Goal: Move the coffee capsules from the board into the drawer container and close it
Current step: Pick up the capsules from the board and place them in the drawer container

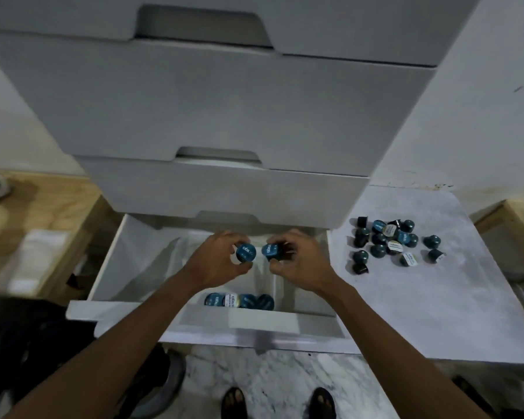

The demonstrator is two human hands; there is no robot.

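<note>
Both hands are hovering over the open bottom drawer (109, 267) of a white drawer unit (212, 101). The left hand (217, 261) is curling its grip around one capsule (245, 252), fingers above and thumb below, and the round teal-blue lid with pale lettering is facing the camera. The right hand (300, 264) is pinching a second capsule (270, 251) in the same way, its matching blue lid turned toward the first. Darker shapes are showing behind it inside the grip, but I cannot tell whether they are more capsules. The two held capsules are sitting just beside each other above the drawer's inner dividers. Near the drawer's front wall, a row of four capsules (239, 300) is lying side by side, mostly blue-lidded, one with a whitish label. To the right of the drawer, on the pale board (421, 313), a loose cluster of capsules (387, 243) is lying scattered. These are small dark teal cups, some standing dome-up and some tipped over, showing blue or white-labelled lids, with two sitting a little apart on the right.
</note>
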